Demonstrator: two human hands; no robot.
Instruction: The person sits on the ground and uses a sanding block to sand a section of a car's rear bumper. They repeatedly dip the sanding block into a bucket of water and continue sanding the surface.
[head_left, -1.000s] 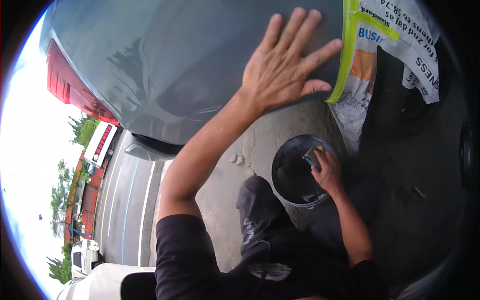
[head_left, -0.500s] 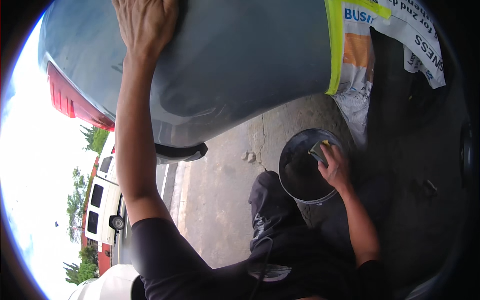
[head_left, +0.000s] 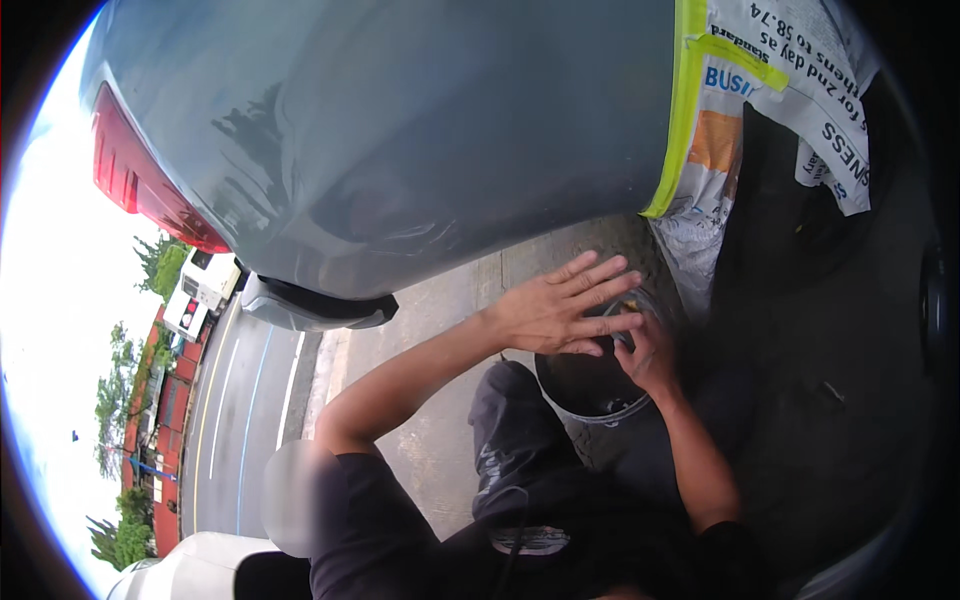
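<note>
My left hand point(head_left: 565, 312) reaches across over a dark round bucket point(head_left: 592, 417), its fingers spread and nothing in them. Beside it, above the same bucket, my right hand point(head_left: 652, 355) is closed on a small sponge point(head_left: 631, 305). Only a bit of the sponge's yellowish edge shows between the fingers; the rest is hidden. The left fingertips overlap the right hand in the picture, and whether they touch I cannot tell. Ahead of both hands curves a grey car body panel point(head_left: 480, 120), with a wet-looking sheen.
Yellow-green masking tape point(head_left: 682, 125) and newspaper point(head_left: 722, 140) cover the panel's right edge. A red tail light point(head_left: 150, 185) and dark bumper end point(head_left: 330, 308) lie left. My knee point(head_left: 515, 410) is close to the bucket. A road point(head_left: 235, 400) runs beyond, with a white vehicle point(head_left: 205, 570) at lower left.
My left hand has come off the grey panel and down over the bucket. The right hand, still with the sponge, has shifted slightly left. The passing white van has moved away up the road.
</note>
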